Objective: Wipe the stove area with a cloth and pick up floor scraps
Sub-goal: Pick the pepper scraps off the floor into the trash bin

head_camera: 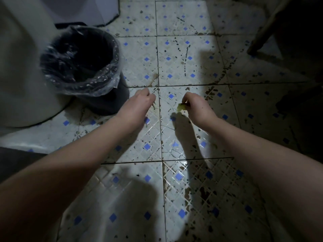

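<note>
My right hand (195,105) pinches a small pale green vegetable scrap (180,107) a little above the tiled floor (192,67); its shadow falls on the tile below. My left hand (141,100) reaches down to the right of the bin, fingers curled, with its fingertips at a thin brown stem (154,106). Whether the stem is pinched or only touched is unclear. A second thin brown stem (154,79) lies on the floor just beyond the left hand.
A dark bin (82,67) lined with clear plastic stands at the left, close to my left hand. A large pale rounded appliance (21,75) is further left. Dark furniture legs (265,30) stand at the upper right. The floor is stained and speckled.
</note>
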The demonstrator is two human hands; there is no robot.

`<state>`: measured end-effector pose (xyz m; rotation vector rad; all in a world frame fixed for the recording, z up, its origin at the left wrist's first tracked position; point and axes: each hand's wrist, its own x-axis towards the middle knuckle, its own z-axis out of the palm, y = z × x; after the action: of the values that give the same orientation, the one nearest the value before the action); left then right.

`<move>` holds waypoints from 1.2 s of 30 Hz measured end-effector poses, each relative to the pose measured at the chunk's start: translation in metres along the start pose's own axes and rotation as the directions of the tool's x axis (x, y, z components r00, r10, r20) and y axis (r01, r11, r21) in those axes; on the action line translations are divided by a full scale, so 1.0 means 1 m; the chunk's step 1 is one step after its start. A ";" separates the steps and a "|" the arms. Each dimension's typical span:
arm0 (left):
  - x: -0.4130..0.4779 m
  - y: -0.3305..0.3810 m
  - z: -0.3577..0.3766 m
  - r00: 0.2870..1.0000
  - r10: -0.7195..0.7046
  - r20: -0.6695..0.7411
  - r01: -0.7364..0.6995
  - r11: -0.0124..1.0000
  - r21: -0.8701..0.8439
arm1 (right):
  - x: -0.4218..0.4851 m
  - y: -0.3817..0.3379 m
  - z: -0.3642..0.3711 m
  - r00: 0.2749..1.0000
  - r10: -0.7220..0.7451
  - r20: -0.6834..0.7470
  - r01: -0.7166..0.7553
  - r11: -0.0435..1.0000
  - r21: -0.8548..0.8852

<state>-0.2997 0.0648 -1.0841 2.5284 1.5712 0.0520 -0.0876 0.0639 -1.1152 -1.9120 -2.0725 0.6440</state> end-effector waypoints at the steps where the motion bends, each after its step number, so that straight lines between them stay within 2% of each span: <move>1: -0.002 -0.002 -0.005 1.000 0.005 -0.022 -0.004 1.000 0.018 | 0.001 -0.005 -0.002 1.000 -0.018 -0.011 0.019 1.000 0.009; 10: -0.020 -0.035 -0.062 0.962 -0.028 -0.272 0.039 0.999 0.036 | 0.014 -0.059 -0.018 0.971 -0.189 -0.144 0.192 0.981 0.013; 15: -0.031 -0.065 -0.090 0.910 -0.159 -0.383 0.175 0.984 0.008 | 0.027 -0.095 -0.025 0.940 -0.275 -0.202 0.280 0.960 -0.002; 23: -0.053 -0.108 -0.105 0.876 -0.332 -0.350 0.397 0.909 0.131 | 0.053 -0.147 -0.039 0.897 -0.347 -0.275 0.362 0.932 0.005; 29: -0.055 -0.121 -0.101 0.886 -0.361 -0.293 0.405 0.908 0.108 | 0.068 -0.184 -0.034 0.862 -0.380 -0.336 0.419 0.907 0.049; 33: -0.054 -0.121 -0.096 0.915 -0.348 -0.206 0.366 0.929 0.056 | 0.078 -0.209 -0.025 0.855 -0.397 -0.334 0.444 0.893 0.075; 36: -0.061 -0.125 -0.094 0.906 -0.378 -0.191 0.397 0.916 0.066 | 0.080 -0.223 -0.018 0.839 -0.441 -0.319 0.479 0.876 0.048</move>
<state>-0.4486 0.0763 -1.0076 2.2814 2.1734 0.1493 -0.2836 0.1366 -1.0018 -1.2668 -2.1167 0.3345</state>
